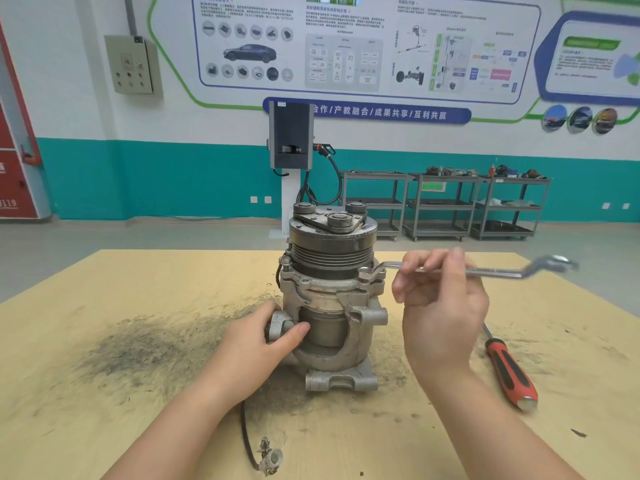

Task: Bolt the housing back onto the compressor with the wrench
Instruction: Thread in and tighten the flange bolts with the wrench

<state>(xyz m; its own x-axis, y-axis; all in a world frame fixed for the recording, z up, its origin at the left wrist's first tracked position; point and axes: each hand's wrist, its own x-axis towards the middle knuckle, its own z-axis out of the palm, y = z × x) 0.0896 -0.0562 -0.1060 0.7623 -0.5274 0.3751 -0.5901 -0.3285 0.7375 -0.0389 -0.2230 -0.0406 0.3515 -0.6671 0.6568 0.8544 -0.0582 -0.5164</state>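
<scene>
One compressor (329, 299), upright at centre frame on the tan table (104, 341), pulley end up, its grey housing (349, 327) wrapped around the lower body. One wrench (450, 270), level, right of centre, ring end seated on a bolt at the compressor's upper right flange. One red-and-black screwdriver (509, 372), lower right, lying flat. One cable with a metal connector (270, 459), bottom centre. My left hand (263, 344) grips a lug on the compressor's left side, thumb pressed against the body. My right hand (440, 306) pinches the wrench shank with curled fingers.
</scene>
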